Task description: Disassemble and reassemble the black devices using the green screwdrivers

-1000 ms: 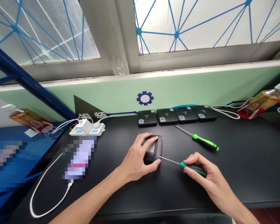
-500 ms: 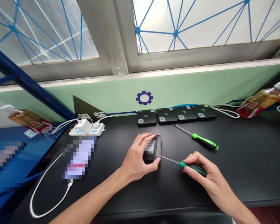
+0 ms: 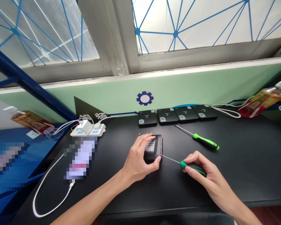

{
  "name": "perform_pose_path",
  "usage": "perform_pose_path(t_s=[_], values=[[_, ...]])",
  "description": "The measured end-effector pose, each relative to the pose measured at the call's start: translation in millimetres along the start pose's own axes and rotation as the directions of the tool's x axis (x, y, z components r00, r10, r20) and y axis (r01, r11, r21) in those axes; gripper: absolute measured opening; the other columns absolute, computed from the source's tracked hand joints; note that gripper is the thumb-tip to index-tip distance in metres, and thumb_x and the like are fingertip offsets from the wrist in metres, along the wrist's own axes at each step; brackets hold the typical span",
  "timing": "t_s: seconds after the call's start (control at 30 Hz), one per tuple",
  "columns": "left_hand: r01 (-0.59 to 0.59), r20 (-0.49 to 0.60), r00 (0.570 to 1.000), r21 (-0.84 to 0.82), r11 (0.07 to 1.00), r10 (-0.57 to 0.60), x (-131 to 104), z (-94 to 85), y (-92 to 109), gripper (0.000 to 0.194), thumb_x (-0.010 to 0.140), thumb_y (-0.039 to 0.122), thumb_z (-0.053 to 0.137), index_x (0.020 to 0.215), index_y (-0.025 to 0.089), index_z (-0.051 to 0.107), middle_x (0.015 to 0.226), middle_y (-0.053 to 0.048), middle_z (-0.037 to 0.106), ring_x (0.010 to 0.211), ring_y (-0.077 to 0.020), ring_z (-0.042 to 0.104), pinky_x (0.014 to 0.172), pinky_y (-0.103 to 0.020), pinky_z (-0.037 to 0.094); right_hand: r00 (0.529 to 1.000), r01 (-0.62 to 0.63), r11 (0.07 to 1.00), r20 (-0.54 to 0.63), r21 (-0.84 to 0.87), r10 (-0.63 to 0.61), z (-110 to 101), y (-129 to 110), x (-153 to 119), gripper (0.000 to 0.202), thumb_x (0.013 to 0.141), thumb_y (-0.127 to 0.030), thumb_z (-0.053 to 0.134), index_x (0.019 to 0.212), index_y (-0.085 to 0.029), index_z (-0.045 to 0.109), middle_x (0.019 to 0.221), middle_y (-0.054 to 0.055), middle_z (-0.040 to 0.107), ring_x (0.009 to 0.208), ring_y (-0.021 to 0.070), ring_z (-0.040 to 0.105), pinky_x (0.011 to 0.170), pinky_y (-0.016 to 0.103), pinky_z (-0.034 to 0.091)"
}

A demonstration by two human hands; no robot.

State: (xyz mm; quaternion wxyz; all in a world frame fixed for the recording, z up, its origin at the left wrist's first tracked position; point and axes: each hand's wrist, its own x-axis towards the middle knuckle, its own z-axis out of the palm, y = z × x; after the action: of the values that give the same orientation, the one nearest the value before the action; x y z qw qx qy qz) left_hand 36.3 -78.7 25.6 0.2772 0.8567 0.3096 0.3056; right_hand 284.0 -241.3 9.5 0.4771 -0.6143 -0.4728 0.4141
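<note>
My left hand [image 3: 139, 159] grips a small black box-shaped device [image 3: 157, 147], fingers over its far edge and thumb at its near right corner. A printed label shows on the device's upper face, partly covered by my fingers. My right hand [image 3: 202, 172] is closed around the handle of a dark green screwdriver [image 3: 184, 164]. The screwdriver's thin shaft points left, and its tip touches the device's right side near my left thumb. Farther back lies a second screwdriver [image 3: 204, 141] with a bright green and black handle, touched by neither hand.
Several flat black boxes [image 3: 147, 118] with stickers line the wall. At left are a white power strip [image 3: 87, 129] and a blurred phone [image 3: 81, 159] on a white cable [image 3: 35, 193]. Drink bottles [image 3: 259, 103] stand at both sides. A tiny metal piece [image 3: 139, 134] lies behind my left hand.
The screwdriver tip has shifted very slightly up along the device's side, with my right hand moving a little left. My left hand keeps its hold on the device.
</note>
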Motion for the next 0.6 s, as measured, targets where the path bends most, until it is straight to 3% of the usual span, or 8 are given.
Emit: perform_pose_path(t_s=[0.3, 0.47, 0.6], values=[[-0.032, -0.001, 0.999, 0.041, 0.999, 0.032, -1, 0.8, -4, 0.056, 0.093, 0.036, 0.077, 0.146, 0.024, 0.062, 0.155, -0.015, 0.068, 0.150, -0.0379, 0.060, 0.126, -0.061, 0.053, 1.000, -0.002, 1.000, 0.010, 0.014, 0.002, -1, 3, 1, 0.032, 0.105, -0.060, 0.072, 0.109, -0.028, 0.071, 0.107, 0.003, 0.065, 0.108, 0.0230, 0.068, 0.089, 0.030, 0.056], [-0.023, 0.066, 0.998, 0.031, 0.999, 0.020, 1, -7.3, -4, 0.072, 0.091, 0.037, 0.082, 0.157, 0.025, 0.055, 0.156, -0.014, 0.066, 0.149, -0.0367, 0.060, 0.130, -0.060, 0.048, 1.000, -0.023, 1.000, 0.019, 0.008, 0.023, -2, 2, 0, 0.034, 0.105, -0.060, 0.073, 0.110, -0.027, 0.071, 0.108, 0.003, 0.066, 0.106, 0.0241, 0.068, 0.087, 0.032, 0.056], [-0.032, 0.088, 0.996, 0.000, 0.999, 0.032, 2, -11.6, -6, 0.082, 0.086, 0.036, 0.087, 0.160, 0.026, 0.053, 0.155, -0.014, 0.066, 0.144, -0.0360, 0.063, 0.124, -0.056, 0.055, 0.999, -0.039, 0.999, 0.030, -0.001, 0.039, -3, 0, 0, 0.035, 0.105, -0.061, 0.073, 0.109, -0.027, 0.071, 0.107, 0.003, 0.066, 0.105, 0.0232, 0.068, 0.087, 0.031, 0.055]])
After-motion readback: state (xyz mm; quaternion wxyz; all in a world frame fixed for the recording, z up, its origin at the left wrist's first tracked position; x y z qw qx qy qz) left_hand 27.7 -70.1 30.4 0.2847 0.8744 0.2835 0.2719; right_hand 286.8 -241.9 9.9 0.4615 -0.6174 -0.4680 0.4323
